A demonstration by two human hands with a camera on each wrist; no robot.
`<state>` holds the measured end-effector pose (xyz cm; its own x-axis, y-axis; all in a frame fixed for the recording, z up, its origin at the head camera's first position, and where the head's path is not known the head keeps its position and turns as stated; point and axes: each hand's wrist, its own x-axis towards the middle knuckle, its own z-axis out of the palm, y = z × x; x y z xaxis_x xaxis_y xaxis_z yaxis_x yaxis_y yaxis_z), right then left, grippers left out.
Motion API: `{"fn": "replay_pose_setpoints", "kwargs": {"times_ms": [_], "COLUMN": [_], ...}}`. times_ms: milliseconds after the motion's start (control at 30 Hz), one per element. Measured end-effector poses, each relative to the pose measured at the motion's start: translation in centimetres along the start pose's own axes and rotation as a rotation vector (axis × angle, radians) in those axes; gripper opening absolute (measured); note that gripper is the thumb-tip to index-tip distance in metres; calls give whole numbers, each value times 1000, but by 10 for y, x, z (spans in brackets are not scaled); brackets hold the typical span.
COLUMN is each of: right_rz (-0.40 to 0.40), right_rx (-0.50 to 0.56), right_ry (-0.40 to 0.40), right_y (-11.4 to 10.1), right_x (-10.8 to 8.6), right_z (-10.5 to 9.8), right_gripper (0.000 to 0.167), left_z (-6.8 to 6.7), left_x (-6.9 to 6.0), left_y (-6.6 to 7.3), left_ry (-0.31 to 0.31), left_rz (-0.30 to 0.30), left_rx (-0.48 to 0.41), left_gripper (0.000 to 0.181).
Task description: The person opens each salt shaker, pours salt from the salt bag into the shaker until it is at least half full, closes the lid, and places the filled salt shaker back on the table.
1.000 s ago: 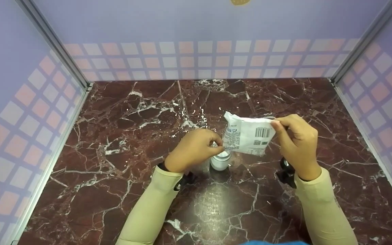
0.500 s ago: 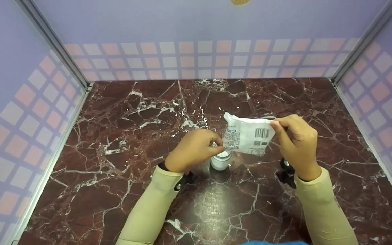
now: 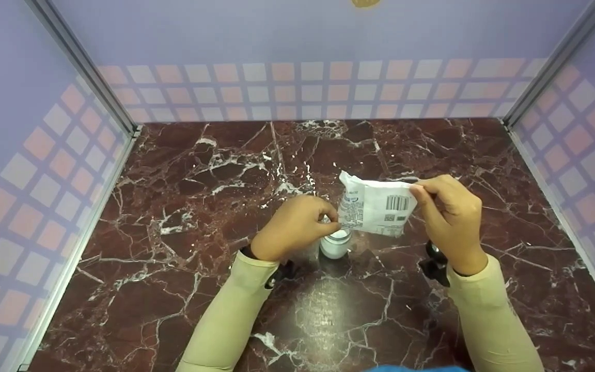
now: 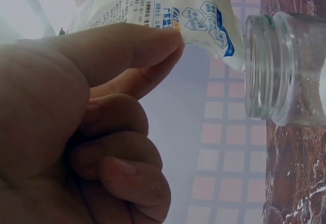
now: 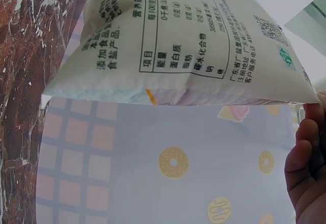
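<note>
A white printed salt bag [image 3: 377, 206] is held tilted over a small glass jar [image 3: 334, 248], which stands upright on the table with white salt inside. My left hand [image 3: 297, 225] pinches the bag's lower left edge between thumb and forefinger, close to the jar's mouth. At the bag's upper right corner, my right hand [image 3: 452, 217] pinches the plastic with thumb and fingers. In the left wrist view a corner of the bag [image 4: 204, 15] meets the rim of the jar [image 4: 282, 71], and white salt shows there. Part of the jar's rim is hidden in the head view.
The dark red marbled table [image 3: 173, 299] has white veins, with white grains scattered beyond the jar. Purple panels with pink and white squares [image 3: 302, 93] enclose its back and both sides. Black wrist devices [image 3: 434, 266] sit below the hands.
Very little differs. Both hands keep their hold on the salt bag in nearly the same place, and the jar has not moved. The jar's salt level shows no clear change.
</note>
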<state>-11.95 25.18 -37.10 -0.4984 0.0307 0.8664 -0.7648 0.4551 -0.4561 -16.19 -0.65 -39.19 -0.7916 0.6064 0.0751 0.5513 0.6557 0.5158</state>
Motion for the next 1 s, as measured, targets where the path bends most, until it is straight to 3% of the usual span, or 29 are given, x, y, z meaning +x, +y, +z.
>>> {"fn": "replay_pose_setpoints", "kwargs": {"times_ms": [500,1000], "right_rz": [2,26], "right_rx": [4,-15], "right_ry": [-1,-11], "right_y": [4,5], "right_x": [-1,-2], "right_z": [0,-2], "right_gripper": [19,8], "left_z": [0,0], "left_x": [1,-1], "left_y": [-1,0], "left_ry": [-10,-8], "left_rz": [6,19], "left_rx": [-9,-9], "left_gripper": [19,16]}}
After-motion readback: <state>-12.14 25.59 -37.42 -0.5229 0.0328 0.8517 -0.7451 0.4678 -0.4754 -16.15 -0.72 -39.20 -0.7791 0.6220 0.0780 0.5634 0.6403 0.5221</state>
